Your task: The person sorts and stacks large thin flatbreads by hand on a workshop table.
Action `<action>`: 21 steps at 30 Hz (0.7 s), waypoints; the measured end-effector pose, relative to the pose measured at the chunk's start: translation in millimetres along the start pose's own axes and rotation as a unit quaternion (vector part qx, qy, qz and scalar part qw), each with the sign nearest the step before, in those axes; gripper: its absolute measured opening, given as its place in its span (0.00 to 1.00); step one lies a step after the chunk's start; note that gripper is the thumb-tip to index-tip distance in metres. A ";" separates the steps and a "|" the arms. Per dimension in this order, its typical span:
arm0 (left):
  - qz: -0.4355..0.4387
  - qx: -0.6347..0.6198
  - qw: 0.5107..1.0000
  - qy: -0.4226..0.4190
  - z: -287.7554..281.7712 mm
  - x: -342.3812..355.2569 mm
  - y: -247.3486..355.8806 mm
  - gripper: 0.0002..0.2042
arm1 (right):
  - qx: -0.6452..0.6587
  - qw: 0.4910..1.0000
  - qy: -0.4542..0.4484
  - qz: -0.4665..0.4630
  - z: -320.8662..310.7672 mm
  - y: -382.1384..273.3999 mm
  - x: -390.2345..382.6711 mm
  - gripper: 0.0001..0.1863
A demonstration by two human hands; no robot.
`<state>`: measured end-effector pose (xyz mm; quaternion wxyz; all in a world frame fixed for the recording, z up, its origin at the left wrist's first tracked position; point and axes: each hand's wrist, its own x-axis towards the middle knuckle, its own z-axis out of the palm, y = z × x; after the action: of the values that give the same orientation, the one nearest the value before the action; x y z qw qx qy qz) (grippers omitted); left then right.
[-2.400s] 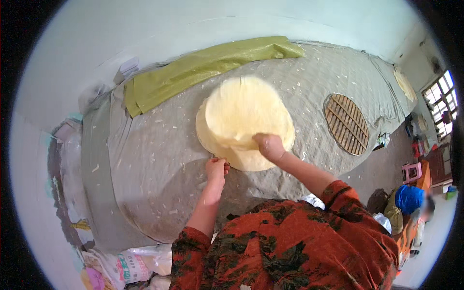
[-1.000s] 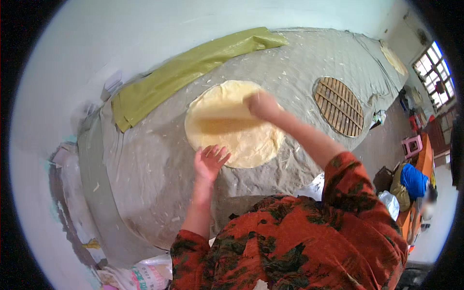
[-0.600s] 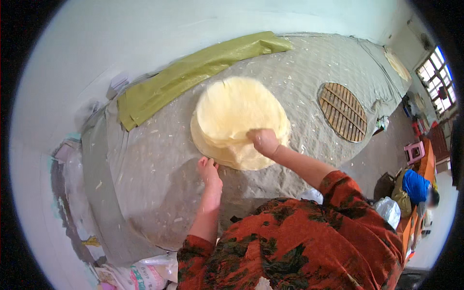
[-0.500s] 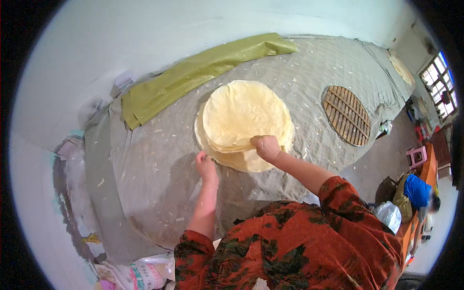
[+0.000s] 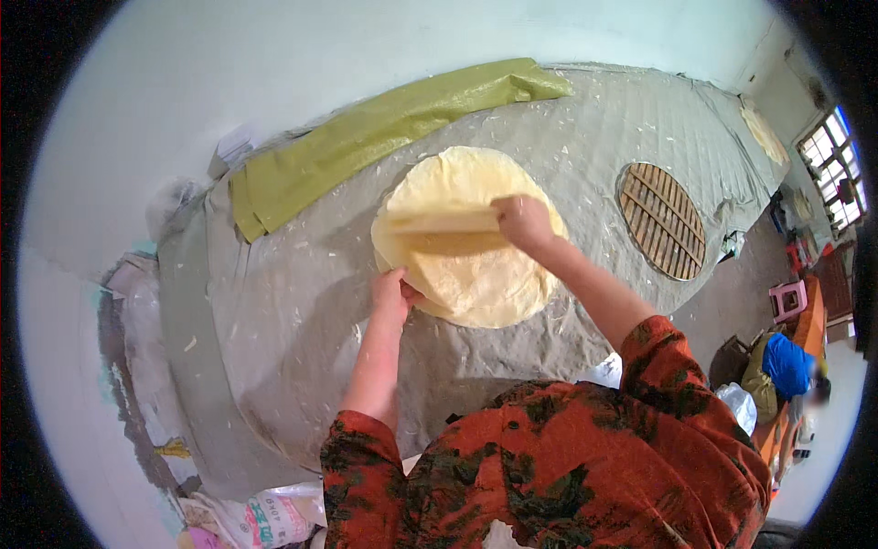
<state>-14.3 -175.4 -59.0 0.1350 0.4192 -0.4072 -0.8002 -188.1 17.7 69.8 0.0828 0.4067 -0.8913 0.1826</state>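
Observation:
A stack of thin, round, pale yellow flatbreads (image 5: 476,293) lies on a grey cloth. My right hand (image 5: 526,222) is closed on the edge of the top flatbread (image 5: 439,220), which is raised and folded back across the stack, blurred by motion. At the stack's lower left edge rests my left hand (image 5: 395,291), its thumb and fingers apart and touching the rim of the sheets. What lies under its fingertips is partly hidden.
The grey cloth (image 5: 302,311) is strewn with small pale scraps. A folded olive-green sheet (image 5: 384,137) runs along the wall. To the right lies a round slatted wooden board (image 5: 661,221). A pink stool (image 5: 787,300) stands on the floor, and printed sacks (image 5: 265,517) sit at lower left.
My right hand has moved up and right, carrying the flatbread's edge away from me over the stack. My left hand has come up to the stack's lower left rim.

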 end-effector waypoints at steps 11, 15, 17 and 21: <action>-0.043 -0.153 0.977 -0.141 15.5 -41.1 -21.5 0.23 | -0.017 0.993 -0.040 -0.109 86.9 -57.7 -76.8 0.05; -0.043 -0.166 0.976 -0.135 8.6 -38.8 -25.6 0.24 | -0.024 0.991 -0.078 -0.109 84.7 -58.0 -77.3 0.07; -0.040 -0.169 0.976 -0.129 8.6 -37.3 -25.0 0.22 | -0.008 0.989 -0.080 -0.123 81.3 -57.6 -78.7 0.09; -0.040 -0.198 0.967 -0.157 8.8 -30.7 -29.8 0.20 | -0.002 0.987 -0.089 -0.131 76.0 -59.9 -84.9 0.10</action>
<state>1.4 -134.7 -61.8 0.1180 0.2690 -0.2393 -0.9255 -87.2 10.8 -9.8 0.0276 0.5343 -0.8345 0.1315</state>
